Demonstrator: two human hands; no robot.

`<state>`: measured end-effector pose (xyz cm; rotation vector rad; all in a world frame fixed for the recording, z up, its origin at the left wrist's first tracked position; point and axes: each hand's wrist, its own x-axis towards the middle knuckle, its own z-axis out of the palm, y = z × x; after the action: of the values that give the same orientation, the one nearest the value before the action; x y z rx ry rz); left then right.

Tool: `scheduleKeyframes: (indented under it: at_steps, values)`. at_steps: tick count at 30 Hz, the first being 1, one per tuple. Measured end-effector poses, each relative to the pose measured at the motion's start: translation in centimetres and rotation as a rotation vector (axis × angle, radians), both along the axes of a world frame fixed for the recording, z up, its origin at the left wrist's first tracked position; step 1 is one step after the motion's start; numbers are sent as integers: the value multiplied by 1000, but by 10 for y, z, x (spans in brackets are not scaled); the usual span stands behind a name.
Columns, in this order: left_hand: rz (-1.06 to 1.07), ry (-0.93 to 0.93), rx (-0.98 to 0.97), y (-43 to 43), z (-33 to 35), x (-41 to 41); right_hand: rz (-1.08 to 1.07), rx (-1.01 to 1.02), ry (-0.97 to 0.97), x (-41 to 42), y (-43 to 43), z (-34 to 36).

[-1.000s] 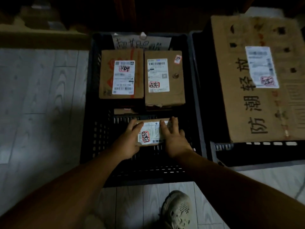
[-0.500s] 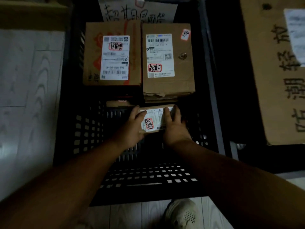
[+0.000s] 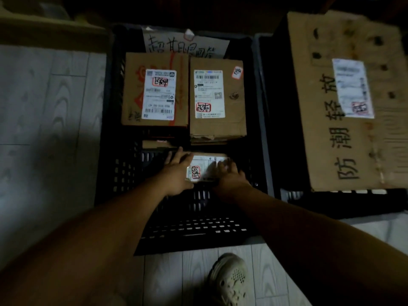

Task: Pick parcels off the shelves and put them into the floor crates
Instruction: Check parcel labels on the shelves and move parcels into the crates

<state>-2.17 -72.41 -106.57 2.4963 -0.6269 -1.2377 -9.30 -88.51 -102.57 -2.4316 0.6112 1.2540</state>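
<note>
We are at the placing step: our left hand (image 3: 176, 173) and right hand (image 3: 229, 175) clasp a small labelled parcel (image 3: 204, 167) low inside the black floor crate (image 3: 106, 151), just before two cardboard boxes (image 3: 217, 98). Next, we judge, release and withdraw.

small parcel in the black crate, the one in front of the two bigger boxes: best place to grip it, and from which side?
Take the small parcel by its two short ends, from above, as the left hand and right hand do now. It lies flat, label up, low in the black crate, with the right-hand box close behind, so the far edge looks poorly reachable.
</note>
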Motion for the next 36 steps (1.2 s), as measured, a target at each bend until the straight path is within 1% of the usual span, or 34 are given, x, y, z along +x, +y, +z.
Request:
scheduleKeyframes:
  at_steps: [4,7,14,17,19,23,26,28,32,36]
  values:
    - [37,-8,-14,28,87,9,-2,-28,-7,-2,9,73]
    - [79,-11,-8,61,178,11,8,3,-53,-4,23,147]
    - [164,-89,-13,151,401,18,34,25,-164,-5,83,379]
    - [227,-144,-7,186,481,23,106,79,-247,16,113,453]
    - [272,-209,6,209,528,23,217,77,-306,30,131,498]
    - [368,-347,14,260,611,19,352,75,-439,56,170,592]
    - [440,-419,4,310,666,23,424,62,-540,78,206,646]
    - [485,-469,-1,348,698,31,448,61,-568,95,233,675]
    - [593,-571,-1,431,747,51,478,64,-623,135,298,711]
    - [675,-579,-40,518,777,76,497,50,-656,172,375,728]
